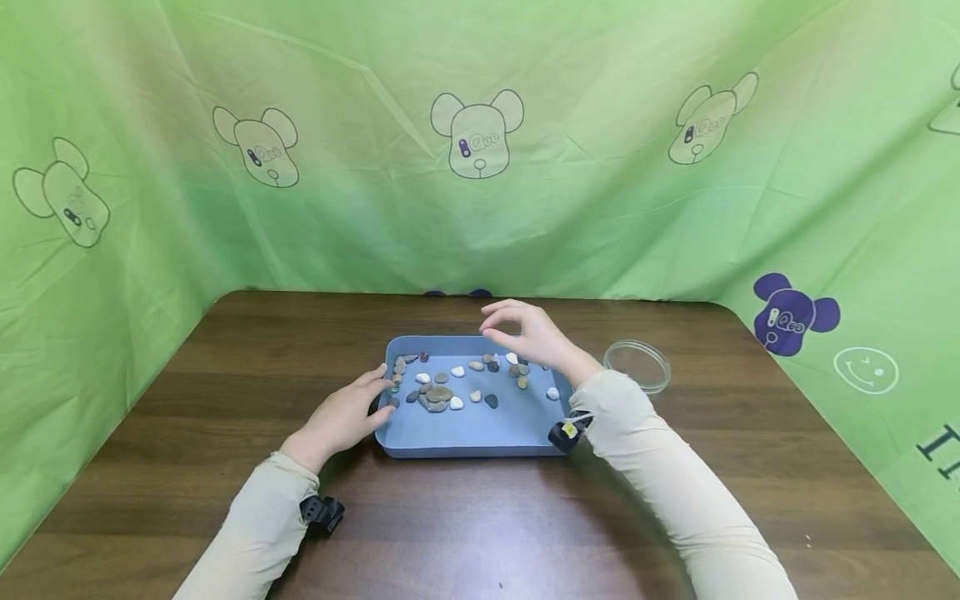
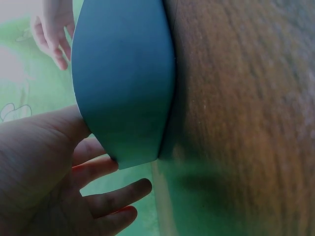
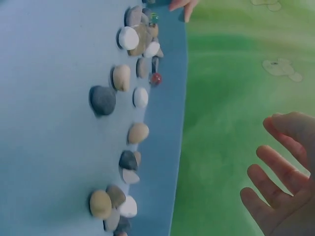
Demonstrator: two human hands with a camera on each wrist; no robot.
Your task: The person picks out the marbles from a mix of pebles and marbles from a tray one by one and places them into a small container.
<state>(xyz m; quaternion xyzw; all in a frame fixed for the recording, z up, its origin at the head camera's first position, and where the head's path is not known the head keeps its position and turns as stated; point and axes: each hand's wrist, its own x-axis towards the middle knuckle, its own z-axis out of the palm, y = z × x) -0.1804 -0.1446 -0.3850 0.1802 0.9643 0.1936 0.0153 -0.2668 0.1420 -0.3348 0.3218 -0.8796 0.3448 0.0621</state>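
Observation:
A shallow blue tray (image 1: 468, 433) lies on the table with several smooth pebbles spread inside, white, grey, tan and dark. The left hand (image 1: 341, 423) rests at the tray's left end, its thumb reaching over the rim and the other fingers spread around the corner. Over the far right part of the tray hovers the right hand (image 1: 534, 335), fingers loosely bent and nothing visible in them. A flat brown-grey stone (image 1: 439, 394) tops a small cluster left of centre. In the right wrist view, a red marble (image 3: 156, 78) and a green glass marble (image 3: 154, 18) lie near the far wall.
To the right of the tray sits a round clear dish (image 1: 637, 367), partly behind the right forearm. The dark wooden table (image 1: 480, 525) is enclosed at the back and sides by a green printed cloth (image 1: 585, 225). Small cameras are strapped to both wrists.

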